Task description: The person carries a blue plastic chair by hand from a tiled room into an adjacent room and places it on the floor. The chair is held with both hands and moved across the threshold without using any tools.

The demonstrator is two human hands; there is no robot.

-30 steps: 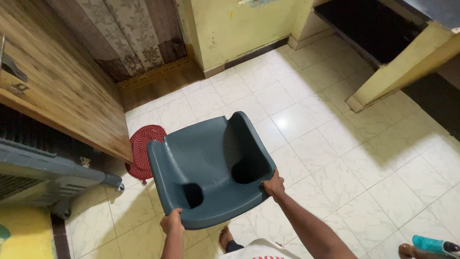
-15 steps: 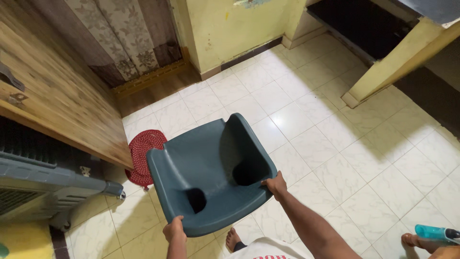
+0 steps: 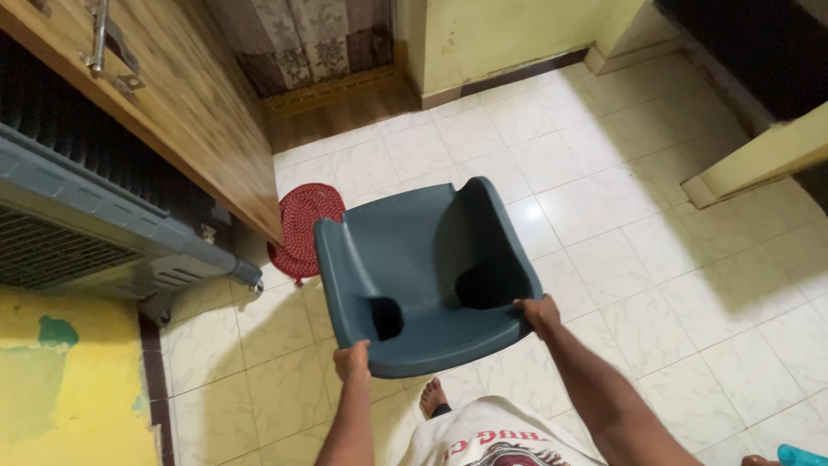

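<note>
Chair [image 3: 423, 276], teal plastic, gripped at rim: left hand [image 3: 352, 360] at 7 o'clock, right hand [image 3: 541, 313] at 4. Risk: striking wooden door [image 3: 194, 112] at 10 o'clock.

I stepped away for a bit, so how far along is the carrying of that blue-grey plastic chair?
Done: the chair is off the white tiled floor. In hand: the left hand and the right hand grip its near edge, holding it above the tiles, close to the red woven mat by the wooden door. Left: it has not been set down anywhere.
</note>
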